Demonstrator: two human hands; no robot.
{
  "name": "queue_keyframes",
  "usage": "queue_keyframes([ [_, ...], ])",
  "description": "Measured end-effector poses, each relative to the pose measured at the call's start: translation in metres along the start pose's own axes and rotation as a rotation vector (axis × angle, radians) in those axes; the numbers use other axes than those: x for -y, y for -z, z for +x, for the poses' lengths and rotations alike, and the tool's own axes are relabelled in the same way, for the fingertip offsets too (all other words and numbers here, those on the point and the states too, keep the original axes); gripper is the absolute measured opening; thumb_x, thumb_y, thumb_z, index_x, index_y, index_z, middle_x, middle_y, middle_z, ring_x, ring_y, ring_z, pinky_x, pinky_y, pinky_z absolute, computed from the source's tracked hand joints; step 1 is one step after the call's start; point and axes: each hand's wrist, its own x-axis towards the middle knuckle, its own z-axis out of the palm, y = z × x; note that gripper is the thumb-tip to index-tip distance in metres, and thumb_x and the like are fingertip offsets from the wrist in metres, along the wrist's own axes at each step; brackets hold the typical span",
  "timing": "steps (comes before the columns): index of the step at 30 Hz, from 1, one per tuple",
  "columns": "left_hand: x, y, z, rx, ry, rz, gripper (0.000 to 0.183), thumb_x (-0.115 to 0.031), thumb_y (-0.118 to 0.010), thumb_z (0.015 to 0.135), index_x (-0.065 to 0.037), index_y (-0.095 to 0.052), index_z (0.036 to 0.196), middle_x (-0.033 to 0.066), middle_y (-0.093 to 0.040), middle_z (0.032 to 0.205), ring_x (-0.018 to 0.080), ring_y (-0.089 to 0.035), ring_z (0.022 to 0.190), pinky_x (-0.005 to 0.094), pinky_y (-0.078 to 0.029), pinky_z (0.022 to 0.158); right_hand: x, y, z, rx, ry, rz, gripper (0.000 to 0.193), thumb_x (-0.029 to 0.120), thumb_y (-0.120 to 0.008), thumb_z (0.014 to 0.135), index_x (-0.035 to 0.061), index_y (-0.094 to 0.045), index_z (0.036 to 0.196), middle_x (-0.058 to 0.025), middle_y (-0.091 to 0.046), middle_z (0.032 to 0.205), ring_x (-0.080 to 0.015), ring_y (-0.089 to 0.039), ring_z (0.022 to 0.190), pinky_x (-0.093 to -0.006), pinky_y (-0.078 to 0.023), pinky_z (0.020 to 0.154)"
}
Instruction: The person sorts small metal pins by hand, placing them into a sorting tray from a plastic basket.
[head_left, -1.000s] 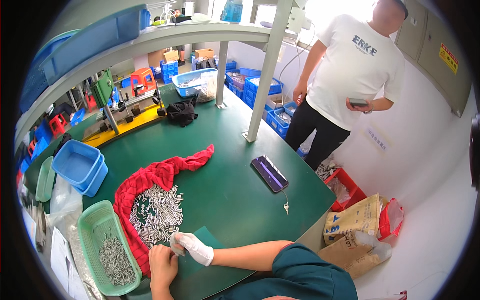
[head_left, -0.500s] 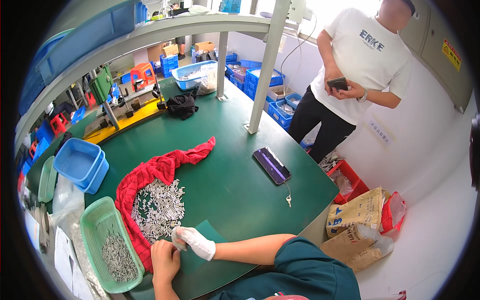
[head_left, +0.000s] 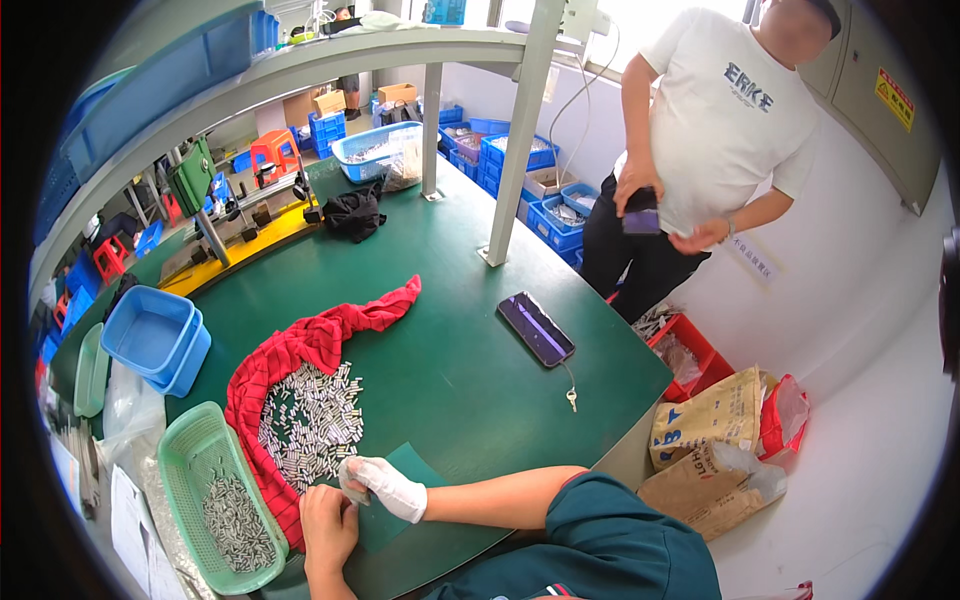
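Observation:
My bare left hand (head_left: 328,522) is closed at the near edge of a pile of small silvery metal pins (head_left: 315,425), its fingers curled. Touching or almost touching it is my right hand (head_left: 390,487), in a white glove, with fingertips pinched together. Whatever is between the fingers of either hand is too small or hidden to make out. A red striped cloth (head_left: 250,385) curves round the left and far side of the pile. Left of the cloth stands a light-green plastic basket (head_left: 180,470) with many grey metal pins (head_left: 238,522) inside.
A phone (head_left: 536,328) with a key (head_left: 572,401) lies on the green tabletop (head_left: 450,300). Blue tubs (head_left: 150,328) stand at the left. A shelf post (head_left: 512,165) rises from the table. A person (head_left: 725,130) stands beyond the right edge, near paper sacks (head_left: 708,430).
The standing person has lowered the phone to one side and drawn the hands apart. My own hands stay almost in place, and the view has shifted slightly.

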Motion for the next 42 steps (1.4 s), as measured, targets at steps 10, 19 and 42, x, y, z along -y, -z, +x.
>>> queue_keyframes([
  [10, -0.001, -0.001, 0.0, -0.034, 0.002, -0.045, 0.015, -0.004, -0.067, 0.066, -0.005, -0.053, 0.071, 0.0091, -0.05, 0.073, 0.0295, -0.05, 0.077, 0.0403, -0.037, 0.071, 0.037, 0.01, 0.012, -0.125, 0.323, -0.915, 0.038, 0.039, -0.054, 0.093, 0.0033, -0.058, 0.08, -0.0144, -0.056, 0.069, -0.0313, -0.055, 0.065, -0.0379, -0.045, 0.062],
  [19, 0.005, -0.002, 0.0, -0.041, -0.029, -0.053, 0.015, -0.005, -0.067, 0.066, -0.006, -0.053, 0.071, 0.0088, -0.051, 0.073, 0.0293, -0.051, 0.077, 0.0401, -0.037, 0.071, 0.061, 0.04, -0.01, -0.175, 0.126, -1.02, 0.025, 0.027, -0.064, 0.083, 0.0028, -0.061, 0.087, -0.0168, -0.063, 0.074, -0.0344, -0.062, 0.071, -0.0388, -0.049, 0.067],
  [42, -0.049, 0.051, -0.051, -0.293, 0.027, -0.216, 0.013, 0.005, -0.058, 0.079, -0.002, -0.06, 0.091, 0.0136, -0.06, 0.084, 0.0292, -0.057, 0.081, 0.0385, -0.046, 0.073, 0.082, 0.023, -0.104, 0.059, -0.036, -0.926, 0.011, 0.013, -0.06, 0.081, 0.004, -0.062, 0.086, -0.0134, -0.064, 0.083, -0.0273, -0.065, 0.077, -0.0355, -0.052, 0.069],
])
